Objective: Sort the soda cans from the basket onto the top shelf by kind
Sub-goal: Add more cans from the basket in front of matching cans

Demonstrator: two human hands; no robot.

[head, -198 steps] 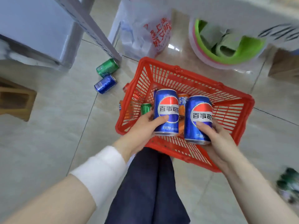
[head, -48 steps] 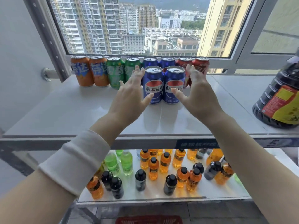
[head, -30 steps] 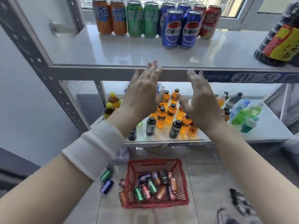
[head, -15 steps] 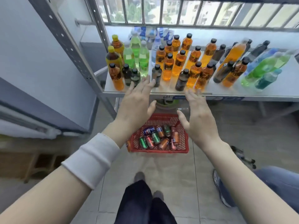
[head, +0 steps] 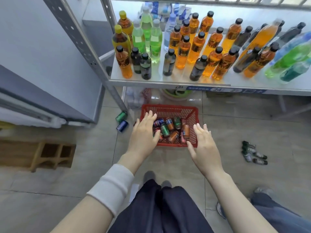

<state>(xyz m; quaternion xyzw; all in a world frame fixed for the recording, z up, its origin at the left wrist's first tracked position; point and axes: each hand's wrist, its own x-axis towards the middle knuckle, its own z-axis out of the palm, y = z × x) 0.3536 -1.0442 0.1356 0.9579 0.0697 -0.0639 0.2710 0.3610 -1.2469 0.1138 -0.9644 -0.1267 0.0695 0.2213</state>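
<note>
- Below, left hand (head: 144,132) and right hand (head: 203,145), both hands empty with fingers spread, hover over red basket (head: 168,109).
- Mixed soda cans (head: 170,125) lie inside.
- Two loose cans (head: 121,116) lie on the floor, left.

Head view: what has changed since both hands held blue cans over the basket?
Both blue cans were set down and released on the top shelf, now out of view. The left hand and right hand came back down empty, fingers spread, over the red basket. Unchanged: the basket holds mixed cans, and a green can and blue can lie on the floor beside it.
</note>
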